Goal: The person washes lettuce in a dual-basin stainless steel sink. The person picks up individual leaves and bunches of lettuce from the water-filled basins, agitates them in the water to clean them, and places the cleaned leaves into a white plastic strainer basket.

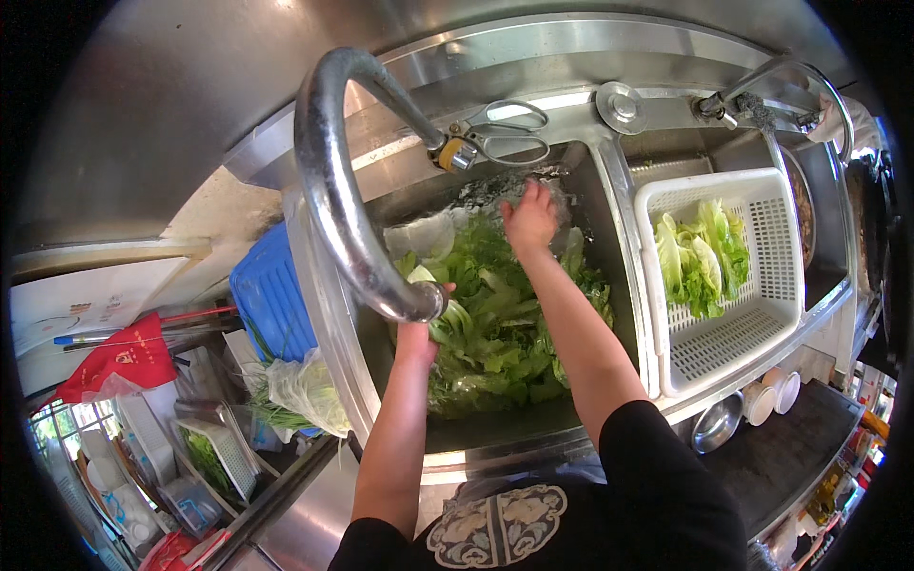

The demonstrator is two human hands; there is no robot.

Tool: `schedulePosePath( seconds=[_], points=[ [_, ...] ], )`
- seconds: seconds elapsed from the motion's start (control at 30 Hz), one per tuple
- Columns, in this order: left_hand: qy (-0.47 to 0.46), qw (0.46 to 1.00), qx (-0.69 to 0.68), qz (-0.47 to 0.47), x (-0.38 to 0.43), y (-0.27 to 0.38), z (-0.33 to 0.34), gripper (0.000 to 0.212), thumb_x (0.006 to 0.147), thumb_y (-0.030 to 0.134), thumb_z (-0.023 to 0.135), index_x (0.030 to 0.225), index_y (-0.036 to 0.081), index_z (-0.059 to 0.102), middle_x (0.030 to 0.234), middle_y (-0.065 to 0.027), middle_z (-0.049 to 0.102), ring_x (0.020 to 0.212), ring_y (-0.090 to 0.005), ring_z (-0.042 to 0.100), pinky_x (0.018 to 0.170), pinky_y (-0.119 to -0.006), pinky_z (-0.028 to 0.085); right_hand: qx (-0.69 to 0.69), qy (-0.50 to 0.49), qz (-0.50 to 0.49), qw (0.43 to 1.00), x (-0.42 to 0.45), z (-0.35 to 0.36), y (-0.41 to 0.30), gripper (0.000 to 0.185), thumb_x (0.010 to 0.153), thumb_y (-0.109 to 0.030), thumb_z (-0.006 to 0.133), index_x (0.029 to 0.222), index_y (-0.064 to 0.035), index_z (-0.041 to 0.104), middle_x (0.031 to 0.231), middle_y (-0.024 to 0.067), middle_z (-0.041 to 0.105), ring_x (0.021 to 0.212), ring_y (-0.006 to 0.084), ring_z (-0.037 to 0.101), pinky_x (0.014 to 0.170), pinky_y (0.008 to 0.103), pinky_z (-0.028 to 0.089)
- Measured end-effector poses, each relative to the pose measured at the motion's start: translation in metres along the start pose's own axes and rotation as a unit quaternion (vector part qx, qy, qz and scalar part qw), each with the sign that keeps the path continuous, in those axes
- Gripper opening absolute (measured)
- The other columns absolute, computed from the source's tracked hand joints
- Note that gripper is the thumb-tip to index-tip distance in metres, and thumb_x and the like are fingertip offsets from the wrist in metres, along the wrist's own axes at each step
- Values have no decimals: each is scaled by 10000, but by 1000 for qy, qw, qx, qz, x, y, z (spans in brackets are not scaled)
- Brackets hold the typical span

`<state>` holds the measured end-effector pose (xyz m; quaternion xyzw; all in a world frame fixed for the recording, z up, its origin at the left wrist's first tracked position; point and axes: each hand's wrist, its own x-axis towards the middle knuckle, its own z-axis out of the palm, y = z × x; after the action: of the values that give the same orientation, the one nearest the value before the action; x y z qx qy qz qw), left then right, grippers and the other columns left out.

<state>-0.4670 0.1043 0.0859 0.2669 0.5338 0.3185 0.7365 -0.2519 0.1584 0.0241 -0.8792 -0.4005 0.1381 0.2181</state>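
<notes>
Loose green lettuce leaves (500, 321) float in the water of a stainless steel sink (621, 300) before me. Partly hidden behind the tap spout, my left hand (417, 341) is at the left side of the sink. It is closed around a bunch of lettuce (451, 325), whose pale ribs show past the fingers. My right hand (532, 223) is over the far part of the leaves, fingers apart and holding nothing. Water splashes (500, 189) around its fingertips. A curved metal tap (325, 193) arches over the left of the sink.
Right of the sink, a white perforated plastic basket (714, 350) holds some lettuce (703, 257). Kitchen scissors (510, 132) and a round metal sink strainer (621, 107) lie on the back ledge. A blue plastic basket (275, 292) stands at the left. Another person's hand (832, 121) appears far right.
</notes>
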Motion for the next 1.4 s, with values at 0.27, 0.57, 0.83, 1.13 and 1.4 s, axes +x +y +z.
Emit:
schedulePosePath(
  seconds=[0.27, 0.57, 0.83, 1.13, 1.4],
  points=[
    [64, 997, -47, 17, 10, -8, -28, 335, 778, 167, 614, 1058, 26, 495, 874, -89, 590, 822, -204, 574, 717, -334, 468, 41, -222, -38, 973, 36, 42, 5, 349, 740, -222, 592, 1027, -40, 512, 1004, 174, 562, 916, 336, 541, 792, 395, 451],
    [-70, 805, 586, 60, 92, 35, 40, 503, 638, 255, 718, 1041, 5, 550, 957, -137, 612, 885, -258, 588, 778, -318, 444, 182, 97, 8, 978, -42, -54, 18, 388, 762, -23, 494, 1144, -89, 486, 1050, 165, 550, 894, 340, 553, 745, 404, 451],
    [154, 754, 638, -31, 163, -7, -26, 478, 682, 233, 696, 1053, -22, 538, 997, -145, 596, 928, -244, 572, 789, -290, 431, 149, -24, 23, 988, -67, -58, 34, 275, 805, -60, 503, 1081, -67, 511, 914, 166, 607, 797, 352, 586, 721, 411, 475],
    [62, 974, 119, 180, 6, 22, 43, 382, 827, 156, 577, 1162, 22, 451, 1121, -85, 527, 1020, -185, 501, 883, -313, 392, 386, -32, -75, 919, -117, -63, -61, 228, 820, -41, 520, 1046, -52, 487, 973, 159, 591, 861, 265, 597, 706, 333, 487],
    [64, 990, -121, 24, 17, -5, -15, 274, 843, 201, 511, 1029, 5, 552, 987, -128, 589, 895, -228, 565, 795, -353, 444, 172, -61, -161, 970, -106, -40, -37, 269, 785, -61, 476, 1052, -61, 512, 1076, 152, 533, 932, 292, 546, 763, 363, 462]
  ],
)
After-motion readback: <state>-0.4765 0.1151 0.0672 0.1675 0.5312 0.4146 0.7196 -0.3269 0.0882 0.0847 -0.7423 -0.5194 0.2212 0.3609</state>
